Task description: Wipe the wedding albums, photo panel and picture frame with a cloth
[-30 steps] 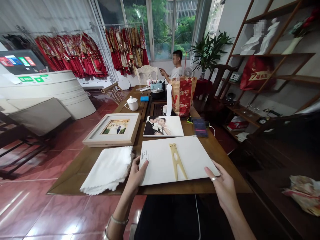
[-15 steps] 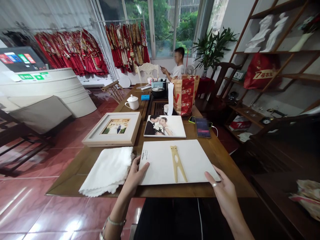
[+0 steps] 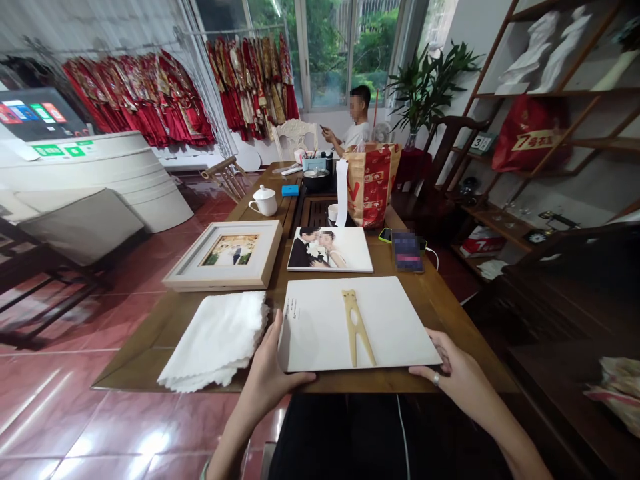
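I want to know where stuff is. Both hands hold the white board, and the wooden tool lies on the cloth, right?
No. The head view shows the tool lying on the board, not on the cloth beside it. The left hand and right hand do hold the board.

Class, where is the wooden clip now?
In the head view, the wooden clip lies on the white board, between the left hand and right hand.

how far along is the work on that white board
Early. Done: framed photo, photo book and folded cloth laid out. In hand: left hand and right hand grip the white board's near corners, wooden tool on top. Left: board not yet lifted.
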The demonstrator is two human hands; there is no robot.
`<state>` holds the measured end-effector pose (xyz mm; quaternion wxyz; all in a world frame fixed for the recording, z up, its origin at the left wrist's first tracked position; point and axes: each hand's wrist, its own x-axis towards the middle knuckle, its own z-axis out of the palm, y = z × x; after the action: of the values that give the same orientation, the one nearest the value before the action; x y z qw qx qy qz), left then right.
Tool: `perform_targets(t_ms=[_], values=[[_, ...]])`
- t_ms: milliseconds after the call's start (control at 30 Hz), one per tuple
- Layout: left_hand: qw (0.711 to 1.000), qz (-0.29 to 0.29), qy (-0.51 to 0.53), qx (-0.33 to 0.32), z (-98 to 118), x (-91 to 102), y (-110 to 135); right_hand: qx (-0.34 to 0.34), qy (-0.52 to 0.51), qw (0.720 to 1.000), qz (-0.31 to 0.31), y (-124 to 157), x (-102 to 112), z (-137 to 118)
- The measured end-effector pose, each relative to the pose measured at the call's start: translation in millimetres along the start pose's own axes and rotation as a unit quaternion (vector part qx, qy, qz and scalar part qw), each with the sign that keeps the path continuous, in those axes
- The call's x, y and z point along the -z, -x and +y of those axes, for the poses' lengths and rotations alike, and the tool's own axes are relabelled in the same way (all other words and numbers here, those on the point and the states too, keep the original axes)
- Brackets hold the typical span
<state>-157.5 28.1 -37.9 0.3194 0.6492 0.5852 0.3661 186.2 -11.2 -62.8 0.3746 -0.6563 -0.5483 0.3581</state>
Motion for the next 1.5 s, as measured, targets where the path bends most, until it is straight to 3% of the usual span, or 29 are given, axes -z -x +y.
perform_targets(t_ms=[133, 267, 567, 700, 767, 833, 867, 933, 1000, 1100, 1167, 1267, 1433, 1500], values=[[1.0, 0.006, -0.029, 0.0, -0.9, -1.3, 0.9, 0.014, 0.091, 0.994, -0.052, -6.1, 8.4, -5.5], [0.998, 0.001, -0.056, -0.012, -2.0, -3.0, 2.1, 0.028, 0.144, 0.987, -0.064, -11.7, 10.5, -3.7], [0.992, -0.042, -0.115, -0.042, -10.1, -5.5, 1.5, 0.038, 0.14, 0.987, -0.066, -11.0, 10.0, -4.0], [0.984, -0.068, -0.15, -0.071, 6.7, -4.1, 15.2, 0.051, 0.154, 0.983, -0.082, -12.2, 19.4, -1.1], [0.977, -0.1, -0.159, -0.105, 20.4, 9.2, 28.0, 0.056, 0.154, 0.984, -0.071, -13.8, 22.5, 2.1], [0.963, -0.138, -0.17, -0.155, 25.9, 33.7, 40.0, 0.058, 0.122, 0.991, -0.017, -17.3, 21.1, 4.6], [0.959, -0.117, -0.184, -0.178, 22.7, 48.7, 44.0, 0.064, 0.098, 0.993, 0.024, -20.1, 18.4, 5.1], [0.951, -0.04, -0.246, -0.185, 3.9, 79.0, 46.3, 0.083, 0.049, 0.991, 0.092, -28.2, 9.9, 3.9], [0.933, 0.026, -0.31, -0.179, -24.6, 102.3, 41.3, 0.117, 0.025, 0.985, 0.124, -38.5, -0.2, 0.3], [0.908, 0.059, -0.378, -0.169, -57.4, 115.3, 27.6, 0.146, 0.01, 0.985, 0.087, -51.4, -11.6, -5.7], [0.894, 0.077, -0.422, -0.132, -61.2, 111.6, 19.5, 0.157, 0.017, 0.986, 0.052, -55.0, -15.0, -7.4], [0.895, 0.085, -0.424, -0.109, -42.1, 96.1, 12.1, 0.168, 0.038, 0.985, 0.029, -54.0, -15.3, -6.5], [0.908, 0.161, -0.297, -0.246, 14.1, 52.2, -0.4, 0.17, 0.021, 0.985, 0.0, -51.9, -13.1, -4.3], [0.9, 0.132, -0.315, -0.269, 30.3, 30.1, -11.8, 0.171, 0.014, 0.985, -0.007, -54.4, -12.6, -4.7]])
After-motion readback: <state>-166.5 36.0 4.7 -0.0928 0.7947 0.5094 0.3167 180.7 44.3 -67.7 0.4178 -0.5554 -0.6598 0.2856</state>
